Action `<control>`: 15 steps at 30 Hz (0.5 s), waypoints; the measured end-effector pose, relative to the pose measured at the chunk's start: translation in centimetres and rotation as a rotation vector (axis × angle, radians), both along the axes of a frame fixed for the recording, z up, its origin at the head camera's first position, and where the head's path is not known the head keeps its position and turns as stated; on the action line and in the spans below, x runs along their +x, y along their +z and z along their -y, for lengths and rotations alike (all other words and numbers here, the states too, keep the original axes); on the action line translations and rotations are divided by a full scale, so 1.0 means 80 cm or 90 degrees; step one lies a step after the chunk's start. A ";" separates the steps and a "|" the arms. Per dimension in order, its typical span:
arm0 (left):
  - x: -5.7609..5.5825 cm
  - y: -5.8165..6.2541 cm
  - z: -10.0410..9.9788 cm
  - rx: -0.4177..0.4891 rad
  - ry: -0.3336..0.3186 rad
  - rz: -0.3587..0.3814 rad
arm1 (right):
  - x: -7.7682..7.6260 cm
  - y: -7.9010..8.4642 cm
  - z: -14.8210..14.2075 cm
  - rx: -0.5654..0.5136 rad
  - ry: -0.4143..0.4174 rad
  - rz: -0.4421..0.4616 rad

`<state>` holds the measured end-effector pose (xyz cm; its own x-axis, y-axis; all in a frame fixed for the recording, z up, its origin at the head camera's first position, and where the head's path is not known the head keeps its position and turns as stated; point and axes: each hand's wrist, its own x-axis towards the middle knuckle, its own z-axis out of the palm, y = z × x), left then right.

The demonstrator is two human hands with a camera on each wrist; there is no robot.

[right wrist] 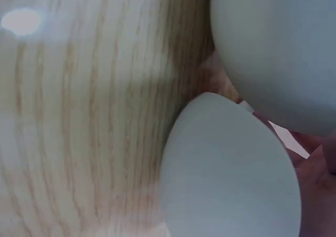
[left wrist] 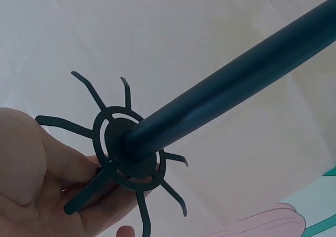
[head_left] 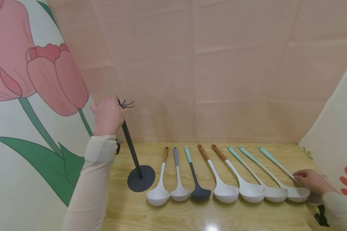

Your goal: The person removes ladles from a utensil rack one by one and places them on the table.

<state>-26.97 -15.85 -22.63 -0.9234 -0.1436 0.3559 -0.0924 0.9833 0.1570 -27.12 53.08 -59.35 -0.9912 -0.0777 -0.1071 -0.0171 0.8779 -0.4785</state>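
Observation:
On the left, my left hand (head_left: 108,115) grips the top of a dark utensil stand (head_left: 130,146) with a round base. In the left wrist view, the stand's ring of curved hooks (left wrist: 100,124) spreads beside the fingers and thumb, and its pole runs to the upper right. At the far right, my right hand (head_left: 313,180) pinches the shaft of the rightmost ladle (head_left: 273,159), which has a turquoise handle. That ladle's bowl is partly covered by the hand. Up close in the right wrist view are two pale ladle bowls (right wrist: 231,169), with fingers partly hidden behind them.
Several more ladles lie side by side in a row, handles towards the back: white with brown handle (head_left: 158,195), grey-handled (head_left: 180,193), dark with turquoise handle (head_left: 200,193), and others. The wooden table (head_left: 162,219) meets a pink cloth backdrop (head_left: 196,80).

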 end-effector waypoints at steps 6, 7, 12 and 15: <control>0.002 -0.007 0.001 0.056 -0.007 -0.039 | 0.001 -0.003 -0.002 0.003 -0.007 -0.004; 0.003 -0.009 0.001 0.070 -0.009 -0.053 | 0.002 -0.002 -0.002 0.004 -0.010 -0.007; 0.014 -0.030 -0.002 0.136 -0.050 -0.224 | 0.011 0.010 0.017 0.022 -0.007 -0.101; 0.021 -0.055 -0.009 0.126 -0.134 -0.430 | 0.019 0.021 0.041 0.033 -0.002 -0.190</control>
<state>-25.29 -15.17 -27.05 -0.5265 -0.1080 0.8433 0.2756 0.9167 0.2894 -25.58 49.80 -57.67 -0.9798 -0.0760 0.1852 -0.1468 0.9017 -0.4067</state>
